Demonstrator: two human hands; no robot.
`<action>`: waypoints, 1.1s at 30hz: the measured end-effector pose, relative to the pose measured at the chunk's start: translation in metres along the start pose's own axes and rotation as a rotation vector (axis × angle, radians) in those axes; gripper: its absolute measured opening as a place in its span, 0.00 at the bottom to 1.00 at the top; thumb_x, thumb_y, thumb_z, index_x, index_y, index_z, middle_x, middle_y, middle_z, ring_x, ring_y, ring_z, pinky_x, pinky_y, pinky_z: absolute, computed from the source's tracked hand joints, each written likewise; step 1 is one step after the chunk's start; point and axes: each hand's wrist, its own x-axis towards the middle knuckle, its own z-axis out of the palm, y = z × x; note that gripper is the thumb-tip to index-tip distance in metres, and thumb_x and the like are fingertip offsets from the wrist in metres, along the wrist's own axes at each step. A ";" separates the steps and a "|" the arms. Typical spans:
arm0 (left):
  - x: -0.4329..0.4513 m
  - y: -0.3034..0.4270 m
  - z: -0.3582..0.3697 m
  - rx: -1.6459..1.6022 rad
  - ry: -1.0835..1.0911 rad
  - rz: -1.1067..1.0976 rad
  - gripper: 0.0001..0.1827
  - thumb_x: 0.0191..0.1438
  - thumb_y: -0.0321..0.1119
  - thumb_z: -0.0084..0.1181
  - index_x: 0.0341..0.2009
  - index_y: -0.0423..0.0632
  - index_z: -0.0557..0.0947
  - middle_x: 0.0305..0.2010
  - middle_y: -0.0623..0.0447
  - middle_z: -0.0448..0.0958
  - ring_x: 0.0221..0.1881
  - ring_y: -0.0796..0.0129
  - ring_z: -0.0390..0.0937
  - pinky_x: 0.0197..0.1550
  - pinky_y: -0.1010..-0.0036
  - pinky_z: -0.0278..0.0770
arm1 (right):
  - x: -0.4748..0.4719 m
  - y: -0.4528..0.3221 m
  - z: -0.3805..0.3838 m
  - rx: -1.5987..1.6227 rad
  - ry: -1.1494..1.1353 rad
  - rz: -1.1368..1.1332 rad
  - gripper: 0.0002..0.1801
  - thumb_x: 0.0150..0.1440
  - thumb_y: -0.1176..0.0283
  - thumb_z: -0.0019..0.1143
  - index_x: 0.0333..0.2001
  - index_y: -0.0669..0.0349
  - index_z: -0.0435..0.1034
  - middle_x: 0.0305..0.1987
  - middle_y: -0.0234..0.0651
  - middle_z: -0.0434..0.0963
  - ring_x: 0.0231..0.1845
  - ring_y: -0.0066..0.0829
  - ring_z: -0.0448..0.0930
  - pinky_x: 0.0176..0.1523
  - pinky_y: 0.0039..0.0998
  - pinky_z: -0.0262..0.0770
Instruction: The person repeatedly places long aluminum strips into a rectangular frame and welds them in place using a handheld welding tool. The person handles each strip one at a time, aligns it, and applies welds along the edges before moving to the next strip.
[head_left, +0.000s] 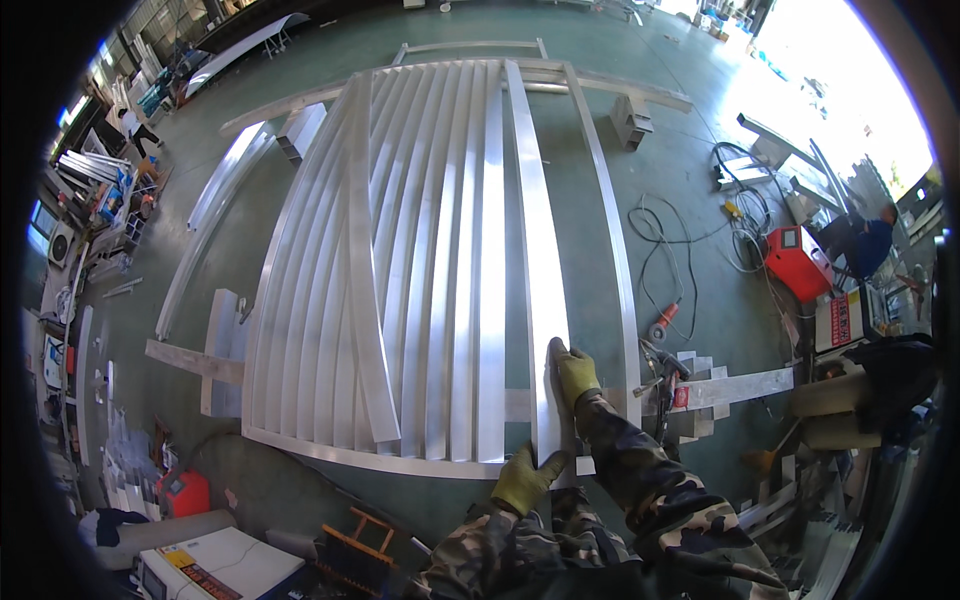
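A rectangular aluminium frame (616, 255) lies raised off the floor, filled on its left with several slanted metal slats (439, 262). Both my hands wear yellow-green work gloves. My left hand (527, 480) grips the near end of a separate long aluminium slat (541, 247), at the frame's near edge. Further along the same slat, my right hand (576, 371) holds its right edge. This slat runs away from me to the frame's far side, with gaps on both sides of it. Another loose slat (365, 262) rests at an angle on top of the fitted ones.
Metal beams (739, 388) and box-section blocks (300, 133) support the frame. An angle grinder (663, 321) with its cable lies on the floor at right, near a red machine (799, 262). A white machine (217, 566) stands at lower left. One person (137, 131) is far left, another (862, 240) at right.
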 end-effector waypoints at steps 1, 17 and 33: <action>0.001 0.001 -0.001 -0.010 -0.026 -0.015 0.44 0.55 0.64 0.67 0.56 0.32 0.78 0.50 0.31 0.82 0.53 0.44 0.81 0.55 0.59 0.76 | 0.000 -0.001 0.000 0.004 -0.009 0.005 0.36 0.65 0.44 0.56 0.49 0.74 0.76 0.39 0.41 0.82 0.40 0.29 0.78 0.46 0.31 0.74; 0.013 -0.018 0.008 -0.017 -0.014 0.003 0.39 0.57 0.60 0.67 0.55 0.35 0.78 0.48 0.35 0.83 0.49 0.48 0.83 0.52 0.62 0.78 | 0.012 0.006 0.002 -0.027 0.022 0.067 0.31 0.65 0.46 0.57 0.42 0.71 0.77 0.32 0.35 0.79 0.34 0.23 0.74 0.40 0.29 0.73; 0.045 -0.061 0.006 0.224 -0.017 -0.102 0.43 0.56 0.66 0.63 0.56 0.35 0.78 0.48 0.31 0.83 0.52 0.40 0.82 0.54 0.57 0.78 | 0.027 0.029 0.021 -0.057 -0.024 0.103 0.28 0.64 0.47 0.57 0.42 0.66 0.75 0.30 0.34 0.78 0.34 0.26 0.76 0.42 0.31 0.75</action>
